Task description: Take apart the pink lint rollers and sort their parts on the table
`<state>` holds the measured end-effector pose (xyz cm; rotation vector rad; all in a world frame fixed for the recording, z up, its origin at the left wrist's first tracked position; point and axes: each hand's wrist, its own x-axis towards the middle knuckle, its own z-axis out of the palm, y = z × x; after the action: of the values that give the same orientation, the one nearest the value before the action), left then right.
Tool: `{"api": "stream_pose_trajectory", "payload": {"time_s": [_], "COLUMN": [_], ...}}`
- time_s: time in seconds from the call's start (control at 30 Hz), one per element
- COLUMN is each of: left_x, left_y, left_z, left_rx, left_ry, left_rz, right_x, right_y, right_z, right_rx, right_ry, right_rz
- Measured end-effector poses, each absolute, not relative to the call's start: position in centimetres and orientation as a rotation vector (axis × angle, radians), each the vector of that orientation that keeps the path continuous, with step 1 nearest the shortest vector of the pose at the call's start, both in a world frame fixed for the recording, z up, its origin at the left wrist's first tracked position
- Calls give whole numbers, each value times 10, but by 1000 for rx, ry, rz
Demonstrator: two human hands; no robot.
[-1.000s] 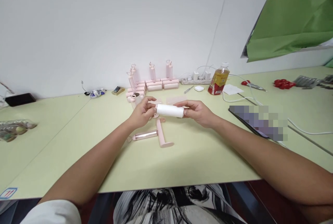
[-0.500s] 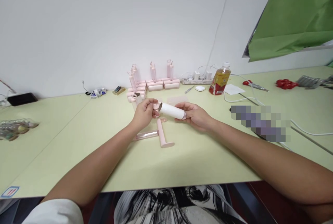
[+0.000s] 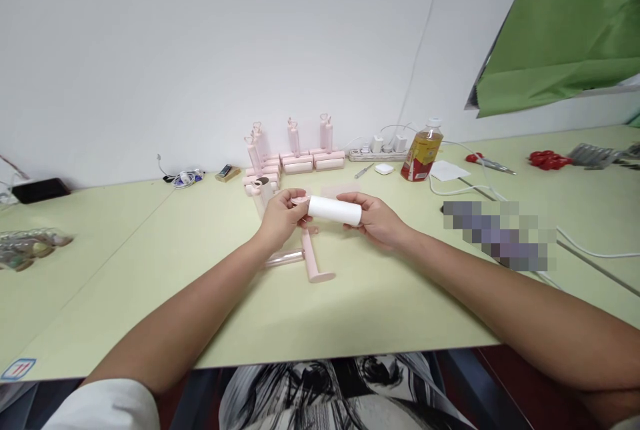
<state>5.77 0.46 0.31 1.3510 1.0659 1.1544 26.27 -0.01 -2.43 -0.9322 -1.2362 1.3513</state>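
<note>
A white lint roller refill [image 3: 334, 210] is held above the table, lying nearly level between my hands. My right hand [image 3: 375, 215] closes on its right end with thumb and fingers. At the roll's left end, my left hand [image 3: 284, 213] pinches a small pink plastic piece [image 3: 300, 201], partly covered by the fingers. Whether that piece sits inside the roll cannot be made out. Below the hands, a pink lint roller frame [image 3: 311, 260] with a clear handle [image 3: 284, 258] lies on the table.
Several pink lint rollers [image 3: 299, 162] stand by the wall. Another roll [image 3: 264, 187] stands upright behind my left hand. A drink bottle [image 3: 424, 153], a power strip [image 3: 380, 155] and red-handled pliers [image 3: 490, 163] lie farther right; a black phone-like object [image 3: 41, 190] is far left.
The roll has swung closer to level, and its hollow left end now meets the pink piece and fingers of my left hand. Both hands keep their holds.
</note>
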Motion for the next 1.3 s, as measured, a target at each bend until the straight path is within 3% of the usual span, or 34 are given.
{"api": "stream_pose_trajectory", "payload": {"time_s": [0.27, 0.5, 0.77, 1.07, 1.3], "left_x": [65, 81, 118, 125, 134], "left_y": [19, 29, 43, 35, 23], "left_z": [13, 15, 6, 11, 7], "left_rx": [1496, 2059, 2536, 2699, 2869], "left_ry": [1243, 1375, 1416, 1535, 1221], "left_rz": [1040, 533, 120, -72, -51], "right_x": [287, 286, 306, 332, 326], "right_y": [19, 30, 43, 55, 57], "right_z": [-33, -48, -29, -16, -10], "right_rx": [-951, -1048, -1204, -1342, -1423], "right_ry": [-1334, -1212, -1164, -1037, -1008], "right_rz": [1017, 1009, 697, 706, 719]}}
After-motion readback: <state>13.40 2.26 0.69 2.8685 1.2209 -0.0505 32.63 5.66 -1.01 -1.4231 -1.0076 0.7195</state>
